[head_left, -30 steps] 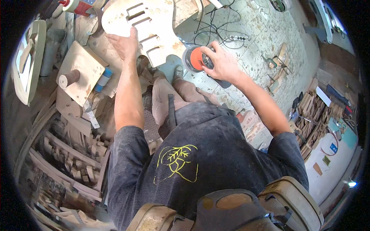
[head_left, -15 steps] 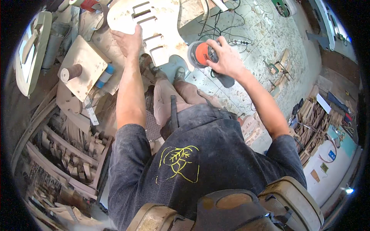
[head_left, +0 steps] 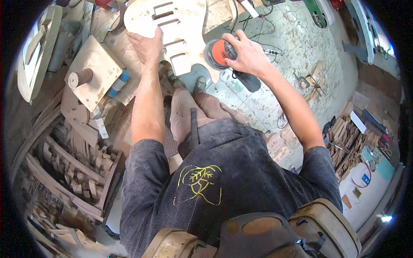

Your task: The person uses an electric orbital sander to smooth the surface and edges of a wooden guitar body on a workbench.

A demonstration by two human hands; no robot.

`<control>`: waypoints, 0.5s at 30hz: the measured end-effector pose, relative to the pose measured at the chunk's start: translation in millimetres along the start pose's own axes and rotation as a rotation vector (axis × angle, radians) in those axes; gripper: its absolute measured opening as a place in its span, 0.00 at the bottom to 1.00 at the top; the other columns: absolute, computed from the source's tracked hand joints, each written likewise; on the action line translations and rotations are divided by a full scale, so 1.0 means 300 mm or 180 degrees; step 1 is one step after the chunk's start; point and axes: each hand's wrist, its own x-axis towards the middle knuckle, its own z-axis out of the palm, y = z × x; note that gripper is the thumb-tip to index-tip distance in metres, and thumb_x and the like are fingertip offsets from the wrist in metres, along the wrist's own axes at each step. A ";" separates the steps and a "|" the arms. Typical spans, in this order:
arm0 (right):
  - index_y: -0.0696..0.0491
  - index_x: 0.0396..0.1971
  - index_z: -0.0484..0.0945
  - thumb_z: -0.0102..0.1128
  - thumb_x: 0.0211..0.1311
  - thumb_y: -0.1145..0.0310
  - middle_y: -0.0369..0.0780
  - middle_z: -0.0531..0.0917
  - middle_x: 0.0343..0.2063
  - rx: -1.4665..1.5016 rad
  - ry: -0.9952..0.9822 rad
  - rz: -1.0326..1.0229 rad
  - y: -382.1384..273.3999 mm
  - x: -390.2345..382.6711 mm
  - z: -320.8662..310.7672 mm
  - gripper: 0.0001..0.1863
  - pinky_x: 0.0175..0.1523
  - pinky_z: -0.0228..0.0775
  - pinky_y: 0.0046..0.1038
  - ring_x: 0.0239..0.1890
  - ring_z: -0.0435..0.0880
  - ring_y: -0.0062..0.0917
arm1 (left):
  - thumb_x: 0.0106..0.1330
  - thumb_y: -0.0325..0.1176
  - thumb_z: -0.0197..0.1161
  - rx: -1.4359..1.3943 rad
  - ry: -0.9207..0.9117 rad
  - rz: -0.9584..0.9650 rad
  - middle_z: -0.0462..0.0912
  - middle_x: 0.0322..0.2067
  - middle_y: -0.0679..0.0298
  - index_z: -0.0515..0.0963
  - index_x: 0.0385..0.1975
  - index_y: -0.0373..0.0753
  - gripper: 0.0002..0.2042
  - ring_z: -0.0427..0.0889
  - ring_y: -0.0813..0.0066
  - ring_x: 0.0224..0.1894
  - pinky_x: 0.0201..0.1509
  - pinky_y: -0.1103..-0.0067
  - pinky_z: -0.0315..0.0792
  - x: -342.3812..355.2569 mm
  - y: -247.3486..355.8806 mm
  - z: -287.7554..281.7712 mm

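Note:
A pale wooden guitar body (head_left: 191,26) with several rectangular pockets cut into it lies at the top, in front of my legs. My left hand (head_left: 149,46) holds its left edge, the thumb on the face and the fingers out toward the side. In my right hand (head_left: 251,55) is an orange-and-black orbital sander (head_left: 220,53), gripped from above. The sander's round pad is at the body's right edge, just above the pointed horn (head_left: 214,76). A dark dust bag (head_left: 247,81) hangs behind the sander, below my right hand.
To the left, a wooden block (head_left: 97,71) carries an abrasive roll (head_left: 80,78). Wood offcuts (head_left: 86,176) fill a rack at lower left. Black cables (head_left: 262,26) trail over the dusty floor. Clamps (head_left: 310,82) lie at right, with stacked wood strips (head_left: 348,139) beyond.
The sander has moved slightly up along the guitar body's right edge, away from the horn's tip. My left hand keeps its place on the body. The whole view has shifted a little.

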 end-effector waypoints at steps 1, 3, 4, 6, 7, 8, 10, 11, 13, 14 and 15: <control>0.44 0.61 0.69 0.72 0.52 0.58 0.49 0.74 0.49 -0.0012 -0.0081 0.0007 -0.023 0.024 -0.013 0.35 0.49 0.78 0.47 0.45 0.83 0.52 | 0.59 0.64 0.63 -0.0031 -0.0038 -0.0010 0.50 0.73 0.32 0.39 0.73 0.19 0.60 0.54 0.43 0.76 0.77 0.63 0.57 -0.004 0.003 -0.004; 0.44 0.61 0.69 0.72 0.52 0.58 0.49 0.74 0.49 -0.0017 -0.0068 -0.0081 -0.027 0.061 0.006 0.35 0.50 0.78 0.47 0.46 0.83 0.52 | 0.59 0.63 0.63 -0.0034 -0.0047 -0.0005 0.50 0.73 0.32 0.39 0.73 0.19 0.60 0.54 0.43 0.76 0.77 0.63 0.57 -0.010 0.007 -0.001; 0.44 0.61 0.69 0.72 0.52 0.58 0.49 0.73 0.50 -0.0025 -0.0049 -0.0190 -0.030 0.077 0.009 0.35 0.51 0.78 0.46 0.46 0.83 0.52 | 0.59 0.63 0.63 -0.0040 -0.0036 -0.0007 0.50 0.73 0.32 0.39 0.73 0.19 0.60 0.54 0.43 0.76 0.77 0.63 0.57 -0.007 0.005 -0.007; 0.44 0.61 0.69 0.72 0.52 0.58 0.49 0.73 0.50 -0.0022 -0.0056 -0.0179 -0.037 0.074 0.010 0.35 0.51 0.78 0.46 0.47 0.83 0.52 | 0.59 0.63 0.64 -0.0026 0.0040 0.0045 0.50 0.73 0.32 0.39 0.73 0.19 0.60 0.54 0.44 0.76 0.77 0.63 0.57 -0.002 -0.020 -0.001; 0.44 0.61 0.69 0.72 0.52 0.58 0.49 0.73 0.50 -0.0009 -0.0068 -0.0147 -0.035 0.072 0.008 0.35 0.51 0.78 0.46 0.47 0.83 0.52 | 0.59 0.63 0.64 -0.0002 0.0095 0.0104 0.50 0.73 0.32 0.39 0.73 0.19 0.60 0.54 0.44 0.76 0.77 0.63 0.57 -0.002 -0.020 -0.003; 0.44 0.61 0.69 0.72 0.52 0.58 0.49 0.73 0.50 -0.0012 -0.0073 -0.0158 -0.029 0.068 0.000 0.35 0.51 0.78 0.46 0.47 0.83 0.52 | 0.59 0.63 0.64 -0.0004 0.0101 0.0093 0.50 0.73 0.32 0.39 0.73 0.19 0.60 0.54 0.44 0.76 0.77 0.63 0.57 0.000 -0.019 -0.004; 0.44 0.62 0.71 0.69 0.53 0.61 0.51 0.74 0.51 -0.0009 -0.0151 0.0219 -0.008 0.053 -0.023 0.34 0.51 0.79 0.46 0.46 0.84 0.49 | 0.57 0.59 0.65 -0.0033 0.0052 0.0037 0.50 0.73 0.32 0.41 0.73 0.18 0.59 0.56 0.43 0.75 0.78 0.64 0.56 -0.004 -0.005 -0.006; 0.44 0.61 0.72 0.70 0.53 0.60 0.51 0.74 0.51 0.0023 -0.0186 0.0265 0.004 0.047 -0.022 0.33 0.52 0.79 0.45 0.46 0.84 0.50 | 0.57 0.59 0.65 -0.0042 0.0051 0.0046 0.50 0.73 0.32 0.41 0.73 0.18 0.59 0.56 0.43 0.75 0.78 0.64 0.56 -0.006 0.006 -0.008; 0.45 0.61 0.71 0.70 0.53 0.60 0.51 0.74 0.51 0.0032 -0.0131 0.0163 -0.010 0.049 -0.012 0.33 0.51 0.79 0.45 0.46 0.84 0.50 | 0.57 0.59 0.65 -0.0085 0.0049 -0.0025 0.50 0.73 0.32 0.41 0.73 0.18 0.58 0.55 0.43 0.76 0.78 0.64 0.56 -0.012 0.018 -0.014; 0.45 0.61 0.71 0.70 0.53 0.60 0.51 0.74 0.50 0.0048 -0.0084 0.0055 -0.026 0.054 -0.008 0.33 0.51 0.79 0.45 0.46 0.84 0.50 | 0.57 0.59 0.65 -0.0083 0.0053 -0.0025 0.50 0.73 0.32 0.41 0.73 0.18 0.58 0.55 0.43 0.76 0.78 0.64 0.56 -0.011 0.016 -0.015; 0.45 0.62 0.71 0.70 0.54 0.59 0.51 0.74 0.50 0.0011 -0.0029 -0.0001 -0.045 0.068 0.000 0.34 0.50 0.79 0.45 0.45 0.85 0.50 | 0.58 0.60 0.65 -0.0056 0.0028 -0.0024 0.50 0.73 0.32 0.40 0.73 0.18 0.59 0.54 0.44 0.76 0.78 0.63 0.56 -0.008 0.012 -0.015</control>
